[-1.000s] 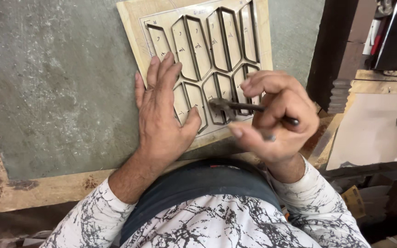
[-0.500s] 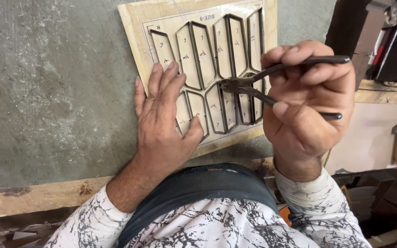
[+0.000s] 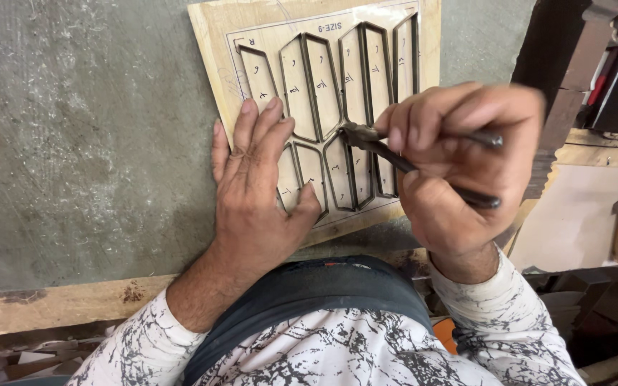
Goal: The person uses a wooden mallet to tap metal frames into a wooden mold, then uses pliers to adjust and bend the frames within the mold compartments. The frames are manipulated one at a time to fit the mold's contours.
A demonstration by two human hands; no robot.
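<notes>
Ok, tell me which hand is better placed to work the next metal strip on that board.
Right. The right hand already grips the pliers, whose tip sits at the metal strips on the wooden board. The left hand lies flat, pinning the board, so it is probably best left there.

Soft, even daylight fills the frame, with no glare; the pale plywood board with dark metal strip outlines (image 3: 323, 43) at upper centre is brightest and sharp; the left hand (image 3: 252, 193) casts a faint shadow on the grey concrete slab (image 3: 87, 143); the right hand's (image 3: 459, 164) knuckles blur slightly; the right edge falls dim.
</notes>
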